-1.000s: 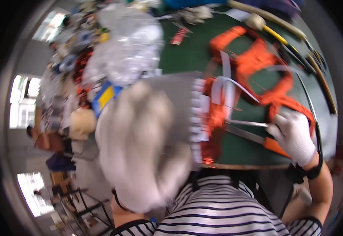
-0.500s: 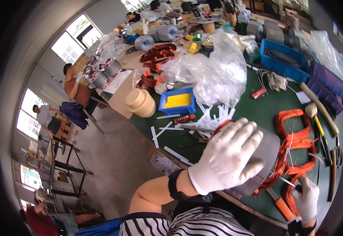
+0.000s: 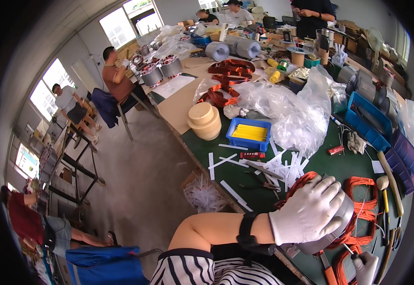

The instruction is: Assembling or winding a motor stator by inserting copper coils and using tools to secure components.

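My left hand [image 3: 309, 209], in a white glove with a black wrist band, lies spread over the top of a grey metal stator [image 3: 342, 223] on the green table. Orange copper wire coils [image 3: 366, 209] hang out of the stator and loop beside it. At the bottom right corner my gloved right hand [image 3: 366, 268] is closed around a thin metal tool [image 3: 348, 249] whose tip points at the stator's lower side. Only part of that hand shows.
On the green table [image 3: 202, 156] lie white paper strips [image 3: 273, 166], a blue tray of yellow strips [image 3: 250, 133], a cream spool [image 3: 204, 121], clear plastic bags [image 3: 287, 111], blue bins [image 3: 368, 116] and a mallet [image 3: 387, 194]. Other people sit at the far tables [image 3: 116, 76].
The view has swung from straight down to the left and out over the room. My left hand went from close to the camera down onto the stator. My right hand stays low right.
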The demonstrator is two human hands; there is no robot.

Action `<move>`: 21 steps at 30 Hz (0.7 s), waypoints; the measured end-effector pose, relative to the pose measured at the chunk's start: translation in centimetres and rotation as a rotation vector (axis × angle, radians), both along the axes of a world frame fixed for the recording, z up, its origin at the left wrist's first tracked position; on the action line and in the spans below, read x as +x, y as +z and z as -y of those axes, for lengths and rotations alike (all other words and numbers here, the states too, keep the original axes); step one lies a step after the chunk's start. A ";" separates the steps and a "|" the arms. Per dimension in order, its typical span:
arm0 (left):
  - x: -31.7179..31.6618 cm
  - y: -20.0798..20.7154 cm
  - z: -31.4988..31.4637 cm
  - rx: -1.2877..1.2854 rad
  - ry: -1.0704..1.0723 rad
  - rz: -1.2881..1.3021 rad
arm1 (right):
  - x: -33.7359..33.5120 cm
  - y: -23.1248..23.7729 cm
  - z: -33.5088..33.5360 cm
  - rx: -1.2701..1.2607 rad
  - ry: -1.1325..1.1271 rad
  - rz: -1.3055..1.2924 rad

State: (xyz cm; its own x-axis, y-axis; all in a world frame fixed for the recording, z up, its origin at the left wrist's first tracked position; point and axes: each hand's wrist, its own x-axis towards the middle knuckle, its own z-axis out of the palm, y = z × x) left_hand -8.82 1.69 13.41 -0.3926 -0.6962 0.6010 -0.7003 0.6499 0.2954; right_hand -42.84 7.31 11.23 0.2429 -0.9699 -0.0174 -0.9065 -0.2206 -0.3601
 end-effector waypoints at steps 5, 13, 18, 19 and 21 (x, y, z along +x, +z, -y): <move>0.1 -1.1 -0.1 0.005 0.005 -0.044 | 3.1 1.6 -0.4 -0.198 0.066 -0.205; -0.5 -1.8 -0.3 0.054 -0.090 -0.173 | 1.2 -0.4 -0.5 -0.064 0.068 -0.092; -1.0 -2.2 0.0 0.074 -0.082 -0.193 | 4.3 2.5 0.1 0.062 -0.075 -0.128; -1.1 -2.5 0.1 0.052 -0.084 -0.215 | 3.7 1.7 0.2 0.020 -0.053 -0.162; -1.4 -2.3 0.1 0.034 -0.076 -0.230 | 1.3 -0.8 1.2 0.052 -0.003 0.043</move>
